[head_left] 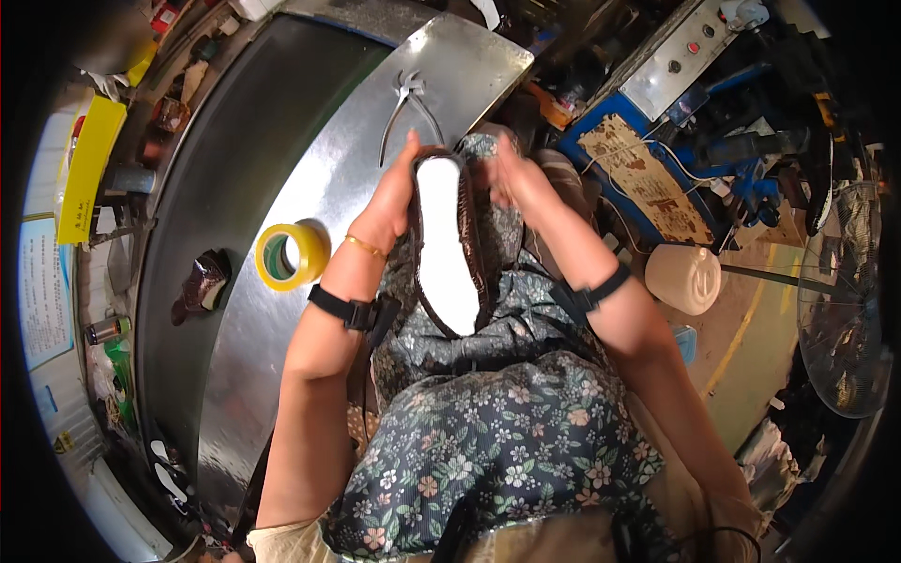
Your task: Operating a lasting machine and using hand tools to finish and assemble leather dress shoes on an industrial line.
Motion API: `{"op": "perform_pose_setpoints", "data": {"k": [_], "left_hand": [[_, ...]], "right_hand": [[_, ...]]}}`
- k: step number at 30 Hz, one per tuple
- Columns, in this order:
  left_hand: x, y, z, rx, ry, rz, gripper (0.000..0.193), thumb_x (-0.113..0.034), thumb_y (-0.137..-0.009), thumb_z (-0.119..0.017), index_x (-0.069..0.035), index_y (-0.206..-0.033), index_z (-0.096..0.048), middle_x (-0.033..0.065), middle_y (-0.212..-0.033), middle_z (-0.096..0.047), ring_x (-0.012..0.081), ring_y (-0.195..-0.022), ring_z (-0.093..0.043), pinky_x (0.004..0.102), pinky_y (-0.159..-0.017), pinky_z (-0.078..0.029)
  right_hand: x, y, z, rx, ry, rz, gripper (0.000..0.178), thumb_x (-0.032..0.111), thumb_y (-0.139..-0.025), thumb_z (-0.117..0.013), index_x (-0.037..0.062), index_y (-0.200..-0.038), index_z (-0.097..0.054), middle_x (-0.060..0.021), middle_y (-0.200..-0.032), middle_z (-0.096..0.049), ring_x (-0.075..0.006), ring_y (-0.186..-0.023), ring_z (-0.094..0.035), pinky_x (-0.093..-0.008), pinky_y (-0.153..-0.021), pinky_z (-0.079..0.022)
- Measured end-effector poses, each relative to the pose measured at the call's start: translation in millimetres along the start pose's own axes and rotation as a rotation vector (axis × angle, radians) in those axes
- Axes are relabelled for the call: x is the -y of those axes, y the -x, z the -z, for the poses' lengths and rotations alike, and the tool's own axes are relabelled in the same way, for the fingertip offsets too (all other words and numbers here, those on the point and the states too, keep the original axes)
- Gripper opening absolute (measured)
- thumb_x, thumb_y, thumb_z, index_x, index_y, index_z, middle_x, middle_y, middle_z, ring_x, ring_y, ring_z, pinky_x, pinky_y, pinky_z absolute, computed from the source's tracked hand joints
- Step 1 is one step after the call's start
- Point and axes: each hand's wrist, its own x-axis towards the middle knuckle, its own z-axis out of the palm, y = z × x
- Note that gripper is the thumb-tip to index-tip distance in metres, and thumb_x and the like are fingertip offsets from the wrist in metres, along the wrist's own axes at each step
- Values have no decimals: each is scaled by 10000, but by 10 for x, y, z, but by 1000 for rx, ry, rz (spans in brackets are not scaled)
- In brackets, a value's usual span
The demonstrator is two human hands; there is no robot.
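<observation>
A shoe upper (479,272) in glossy dark brown lies bottom up over my lap, its white insole (449,244) facing me. My left hand (399,192) grips its left side near the far end, thumb pointing away and the other fingers hidden behind it. Just right of that same end is my right hand (524,183), its fingers smeared by motion; whether it touches the shoe I cannot tell. Beyond my left hand, metal pincers (409,94) rest on the steel tabletop (460,56) with their handles spread toward me.
A yellow tape roll (313,255) sits on the steel surface by my left forearm. Another dark brown shoe piece (203,283) lies on the black belt (253,141). To the right are a blue machine (610,117), a whitish plastic jug (683,279) and a fan (845,300).
</observation>
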Motion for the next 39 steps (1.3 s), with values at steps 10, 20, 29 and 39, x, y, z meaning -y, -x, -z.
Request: {"op": "perform_pose_setpoints", "data": {"k": [10, 20, 29, 39], "left_hand": [[233, 80, -188, -253, -903, -524, 519, -362, -1000, -453, 91, -1254, -485, 299, -1179, -607, 397, -1116, -589, 433, -963, -444], [949, 1194, -240, 80, -15, -235, 1053, 63, -853, -669, -135, -1569, 78, 101, -1493, -388, 196, -1290, -462, 343, -1072, -383], [294, 1330, 593, -446, -861, -578, 834, -136, -867, -660, -128, -1554, -187, 269, -1335, -525, 327, -1115, -634, 428, -918, -520], [1347, 1081, 832, -340, -1600, -677, 471, -37, -853, -529, 11, -1321, -518, 217, -1322, -570, 358, -1247, -534, 511, -1100, -348]], "right_hand": [[132, -350, -371, -207, 868, 900, 313, 250, -1008, -442, 6, -1077, -625, -182, -1004, -676, -347, -1021, -626, -388, -910, -484], [134, -441, -435, -163, 462, 472, 476, 400, -1022, -385, 7, -1005, -653, -221, -1042, -667, -394, -1022, -616, -432, -898, -463], [1261, 462, 1640, -229, 856, 558, 343, 229, -952, -604, 16, -1220, -640, -147, -1151, -686, -190, -1024, -642, -295, -915, -481], [1514, 2447, 6078, -1206, 1022, 361, 901, 309, -802, -738, -28, -1502, -283, -237, -1479, -393, -333, -1305, -449, -388, -1091, -348]]}}
